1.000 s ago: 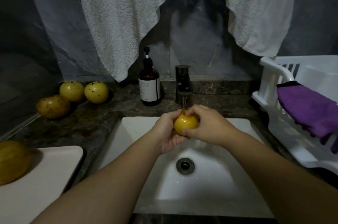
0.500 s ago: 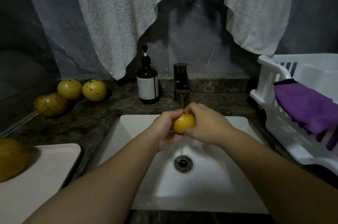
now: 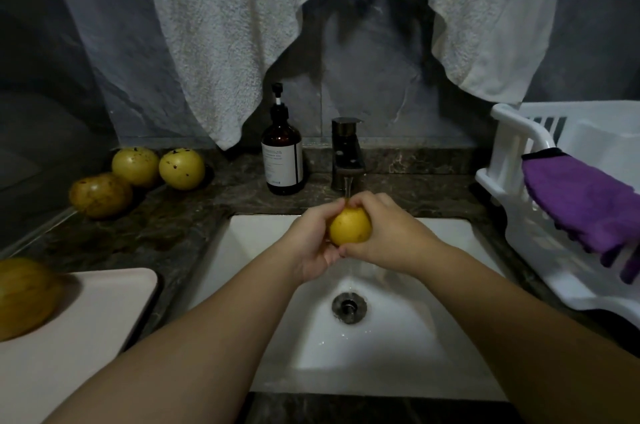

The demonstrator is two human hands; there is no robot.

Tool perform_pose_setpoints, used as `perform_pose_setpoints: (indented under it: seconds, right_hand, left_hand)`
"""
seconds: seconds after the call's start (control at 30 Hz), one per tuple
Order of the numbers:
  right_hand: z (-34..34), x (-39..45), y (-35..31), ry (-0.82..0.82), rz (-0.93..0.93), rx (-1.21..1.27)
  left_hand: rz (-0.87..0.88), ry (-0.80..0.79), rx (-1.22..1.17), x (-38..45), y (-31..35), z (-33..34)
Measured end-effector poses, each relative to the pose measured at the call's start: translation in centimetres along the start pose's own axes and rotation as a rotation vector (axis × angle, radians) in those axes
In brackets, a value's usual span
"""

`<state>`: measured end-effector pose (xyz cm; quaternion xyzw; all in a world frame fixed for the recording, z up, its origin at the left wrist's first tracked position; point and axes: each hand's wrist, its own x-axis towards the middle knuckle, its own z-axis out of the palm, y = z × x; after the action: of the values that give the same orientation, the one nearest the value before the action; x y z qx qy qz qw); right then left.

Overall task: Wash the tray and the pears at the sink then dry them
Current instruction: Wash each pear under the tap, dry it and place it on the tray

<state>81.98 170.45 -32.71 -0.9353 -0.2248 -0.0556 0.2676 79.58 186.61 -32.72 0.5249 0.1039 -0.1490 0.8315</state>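
Note:
Both my hands hold one yellow pear over the white sink, under water running from the dark tap. My left hand cups it from the left and below. My right hand wraps it from the right, fingers curled over the top. Three spotted pears lie on the dark counter at the back left. Another pear rests on the pale pink tray at the front left.
A brown soap pump bottle stands left of the tap. A white dish rack at the right carries a purple cloth. A white towel hangs on the wall above. The drain sits mid-basin.
My hands have turned the pear under the water, so more of its yellow skin shows between them. The hands stay in the same spot under the tap.

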Motion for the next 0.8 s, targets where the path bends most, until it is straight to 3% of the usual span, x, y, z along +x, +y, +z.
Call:
perform_pose_setpoints:
  seconds: [0.2, 0.37, 0.8]
  right_hand:
    - [-0.44, -0.05, 0.65, -0.044, -0.022, 0.041]
    - [-0.56, 0.15, 0.33, -0.006, -0.007, 0.007]
    - [-0.23, 0.15, -0.09, -0.016, -0.064, 0.016]
  left_hand:
    - [-0.073, 0.001, -0.020, -0.13, -0.01, -0.07]
    - [-0.010, 0.024, -0.096, -0.19, 0.34, 0.12]
    - [-0.054, 0.007, -0.056, -0.28, 0.21, -0.22]
